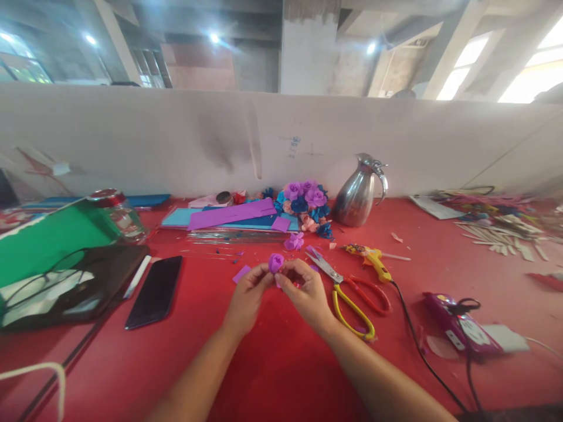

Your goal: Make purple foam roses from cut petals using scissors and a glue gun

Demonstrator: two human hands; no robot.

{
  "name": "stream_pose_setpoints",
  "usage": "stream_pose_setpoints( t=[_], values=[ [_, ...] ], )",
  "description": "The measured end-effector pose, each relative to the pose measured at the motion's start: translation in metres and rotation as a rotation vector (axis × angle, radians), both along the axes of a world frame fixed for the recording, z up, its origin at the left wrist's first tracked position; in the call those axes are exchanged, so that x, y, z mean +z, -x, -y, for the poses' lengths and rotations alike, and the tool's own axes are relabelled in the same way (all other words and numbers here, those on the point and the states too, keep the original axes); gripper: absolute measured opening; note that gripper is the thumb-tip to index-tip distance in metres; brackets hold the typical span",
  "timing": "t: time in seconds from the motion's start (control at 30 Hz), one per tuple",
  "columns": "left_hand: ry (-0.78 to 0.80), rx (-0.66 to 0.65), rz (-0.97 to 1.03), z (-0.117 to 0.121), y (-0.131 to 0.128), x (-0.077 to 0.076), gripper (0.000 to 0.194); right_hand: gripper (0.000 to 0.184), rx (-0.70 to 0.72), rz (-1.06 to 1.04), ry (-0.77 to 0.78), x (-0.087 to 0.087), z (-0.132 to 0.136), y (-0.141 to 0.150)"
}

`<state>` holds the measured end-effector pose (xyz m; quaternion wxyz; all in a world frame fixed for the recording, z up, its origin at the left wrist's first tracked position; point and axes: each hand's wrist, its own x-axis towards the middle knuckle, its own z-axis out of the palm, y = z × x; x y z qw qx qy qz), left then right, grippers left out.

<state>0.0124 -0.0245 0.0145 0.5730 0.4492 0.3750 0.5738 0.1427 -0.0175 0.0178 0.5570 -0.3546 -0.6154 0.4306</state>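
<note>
A small purple paper flower (276, 262), rolled like a rosebud, is pinched between both hands above the red table. My left hand (247, 293) closes thumb and fingertips on its left side. From the right, my right hand (308, 292) grips its lower edge, fingers curled. Just beyond lies another purple paper flower (294, 241). A purple paper piece (241, 274) rests beside my left hand. Scissors (341, 287) with one yellow and one red handle lie partly open to the right of my right hand.
Behind are purple paper strips (233, 213), a bunch of paper flowers (308, 202) and a steel jug (361, 190). A yellow glue gun (376, 264) with a trailing cord and a purple power strip (461, 325) lie right; a phone (155, 292) and glass jar (121, 217) left.
</note>
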Motion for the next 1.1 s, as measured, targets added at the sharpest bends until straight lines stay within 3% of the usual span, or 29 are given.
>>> stream_pose_setpoints(
  t=[0.23, 0.5, 0.83, 1.1],
  values=[
    [-0.055, 0.036, -0.077, 0.0, 0.006, -0.005, 0.019, 0.006, 0.017, 0.001, -0.02, 0.003, 0.004, 0.002],
    [0.03, 0.011, 0.114, -0.001, 0.001, -0.003, 0.019, 0.011, 0.03, -0.007, 0.021, 0.004, 0.005, 0.005],
    [0.086, -0.015, 0.156, -0.002, 0.0, 0.001, 0.023, 0.015, 0.019, -0.009, 0.04, 0.001, 0.002, 0.005],
    [0.128, 0.098, 0.16, -0.005, 0.004, 0.001, 0.024, 0.019, -0.016, -0.026, 0.063, -0.003, 0.0, 0.004]
  ],
)
